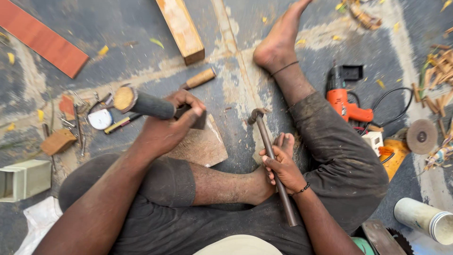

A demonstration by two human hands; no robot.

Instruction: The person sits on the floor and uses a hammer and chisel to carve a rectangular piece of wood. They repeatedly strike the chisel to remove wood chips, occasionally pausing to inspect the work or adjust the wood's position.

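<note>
Gripping a dark cylindrical handle [151, 105] (pale wooden end) in our left hand [165, 127], our right hand [282, 167] clasps a rusty hooked rod [269, 146] over the floor [118, 38].

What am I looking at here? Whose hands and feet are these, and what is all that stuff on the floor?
The camera sits on a person's head and looks down, so you see their own arms and legs as they sit on the floor. The left hand grips a dark handle of a tool. The right hand holds a hammer, its head resting on the floor. Around them lie an orange drill, a wooden beam, a red board, a tape measure and wood scraps.
</note>
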